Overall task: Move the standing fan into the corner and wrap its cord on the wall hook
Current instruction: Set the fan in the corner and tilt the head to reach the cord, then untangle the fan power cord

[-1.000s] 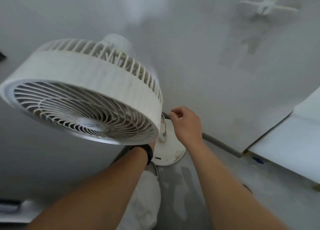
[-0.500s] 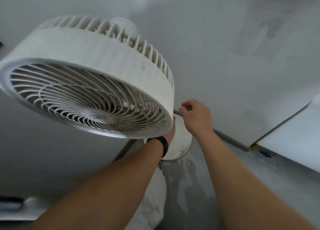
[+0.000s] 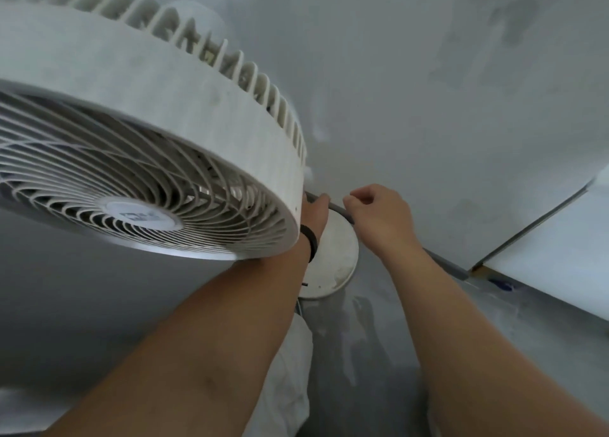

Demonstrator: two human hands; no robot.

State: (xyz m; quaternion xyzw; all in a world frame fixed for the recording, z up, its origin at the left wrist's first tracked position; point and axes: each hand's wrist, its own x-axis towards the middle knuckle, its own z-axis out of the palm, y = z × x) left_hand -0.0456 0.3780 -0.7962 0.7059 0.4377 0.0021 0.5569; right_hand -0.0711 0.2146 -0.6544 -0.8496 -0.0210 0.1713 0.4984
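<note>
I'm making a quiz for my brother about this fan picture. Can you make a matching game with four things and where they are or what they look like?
Things:
1. fan head
2. fan base
3. wristband
4. right hand

Descriptions:
A. black, round the left wrist
B. round and white, down on the floor
C. fingers curled, right of the fan head
D. big, with a swirly grille, at the left

Pairs: 1-D, 2-B, 3-A, 4-C
</note>
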